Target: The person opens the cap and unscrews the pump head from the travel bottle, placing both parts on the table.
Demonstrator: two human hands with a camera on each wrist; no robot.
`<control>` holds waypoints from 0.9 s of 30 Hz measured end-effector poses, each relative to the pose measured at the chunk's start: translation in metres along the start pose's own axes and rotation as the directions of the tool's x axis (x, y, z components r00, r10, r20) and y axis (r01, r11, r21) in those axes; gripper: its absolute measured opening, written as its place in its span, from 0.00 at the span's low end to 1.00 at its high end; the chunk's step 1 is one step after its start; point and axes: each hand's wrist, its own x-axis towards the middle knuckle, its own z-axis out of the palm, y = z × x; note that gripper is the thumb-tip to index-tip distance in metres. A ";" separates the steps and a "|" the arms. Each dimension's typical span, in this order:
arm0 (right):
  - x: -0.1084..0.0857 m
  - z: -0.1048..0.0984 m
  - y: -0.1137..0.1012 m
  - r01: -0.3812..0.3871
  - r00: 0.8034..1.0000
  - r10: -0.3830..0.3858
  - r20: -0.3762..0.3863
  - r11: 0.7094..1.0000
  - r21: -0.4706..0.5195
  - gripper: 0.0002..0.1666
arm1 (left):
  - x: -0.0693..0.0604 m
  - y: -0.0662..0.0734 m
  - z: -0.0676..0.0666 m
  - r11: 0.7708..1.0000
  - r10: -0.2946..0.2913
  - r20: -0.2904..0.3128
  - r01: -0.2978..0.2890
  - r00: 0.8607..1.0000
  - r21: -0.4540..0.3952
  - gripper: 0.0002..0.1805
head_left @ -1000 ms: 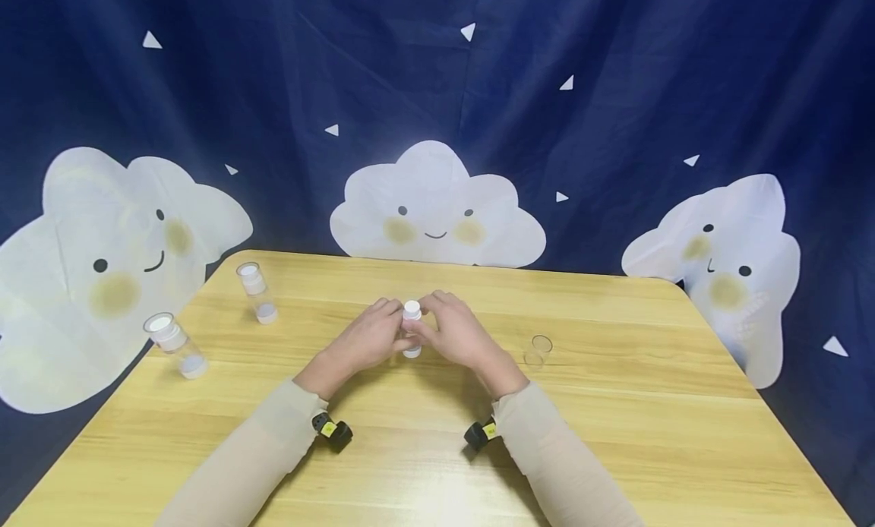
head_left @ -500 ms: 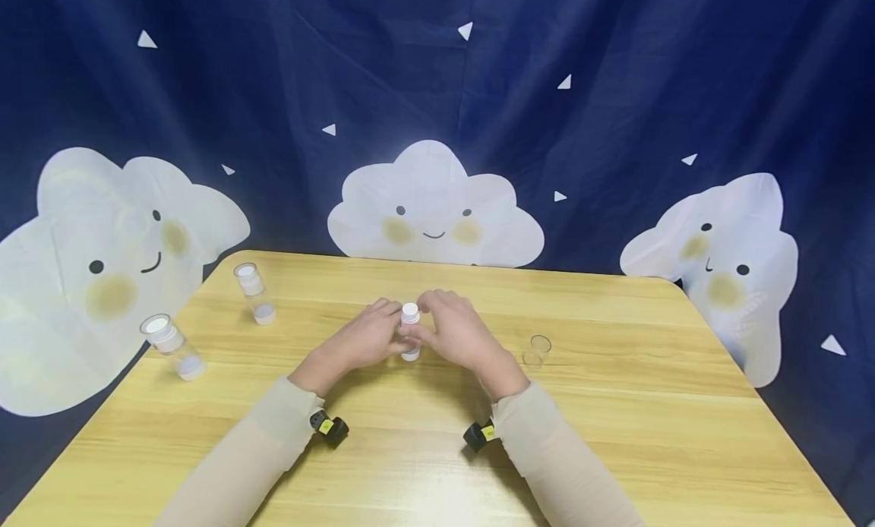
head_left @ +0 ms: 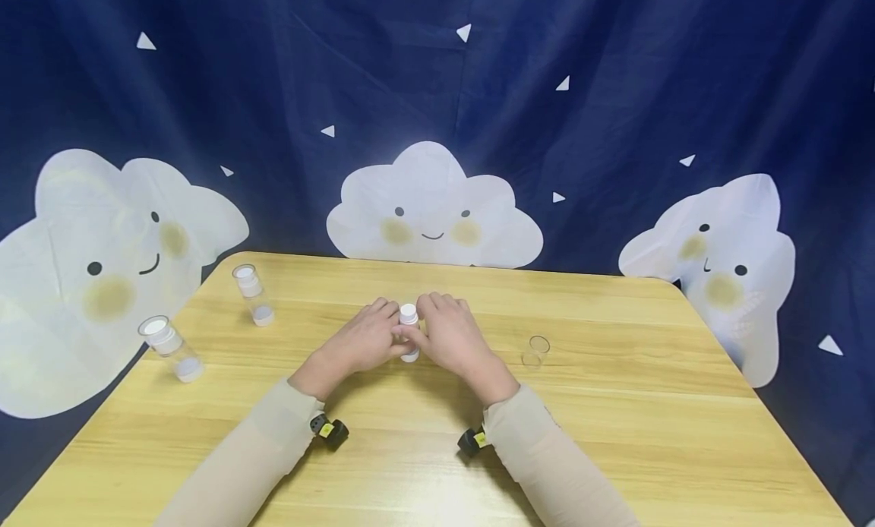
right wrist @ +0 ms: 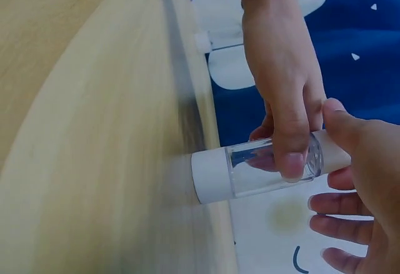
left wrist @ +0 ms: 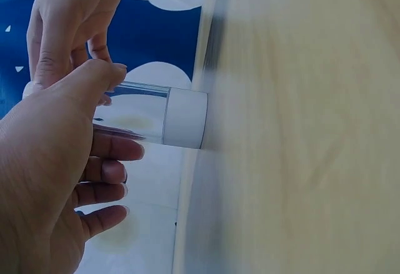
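Observation:
A clear bottle [head_left: 409, 355] with a white base and white top stands upright on the table between both hands. My left hand [head_left: 364, 336] grips its clear body, thumb across the near side, as the right wrist view shows. My right hand [head_left: 451, 336] pinches the white top [right wrist: 331, 151] between thumb and index finger, its other fingers loosely curled beside it. In the left wrist view the bottle's white base [left wrist: 185, 117] touches the table, and the left thumb hides part of the body.
Two similar bottles, one [head_left: 262, 314] further back and one [head_left: 187, 368] nearer, stand at the left of the wooden table [head_left: 437, 466]. A small clear cap [head_left: 536, 352] stands right of my right hand. Behind the table hangs a dark blue curtain [head_left: 383, 71] with cloud faces.
My right hand has shifted slightly left, its fingers closer around the bottle's top. The left hand keeps its hold, and the bottle stays in place.

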 end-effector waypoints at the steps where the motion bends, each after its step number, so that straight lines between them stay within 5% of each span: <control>1: 0.000 0.000 0.000 0.006 1.000 -0.006 0.004 1.000 -0.005 0.29 | 0.000 0.000 0.000 1.000 -0.002 0.002 0.002 1.000 0.001 0.24; 7: 0.001 -0.003 0.003 0.031 0.998 -0.032 0.051 0.999 0.017 0.26 | 0.001 0.000 0.000 1.000 -0.024 0.020 0.024 1.000 -0.015 0.25; 20: 0.002 -0.006 0.016 -0.003 0.992 -0.044 0.120 0.930 0.366 0.22 | 0.004 -0.001 0.001 0.999 -0.008 -0.001 0.008 1.000 -0.046 0.28; 23: 0.002 -0.006 0.015 -0.011 0.991 -0.039 0.128 0.929 0.369 0.26 | 0.003 -0.001 0.001 0.999 -0.006 0.002 0.006 1.000 -0.032 0.29; 27: 0.000 -0.007 0.011 -0.015 0.994 -0.014 0.105 0.964 0.264 0.34 | 0.001 -0.002 0.002 1.000 0.002 0.005 -0.002 1.000 -0.017 0.29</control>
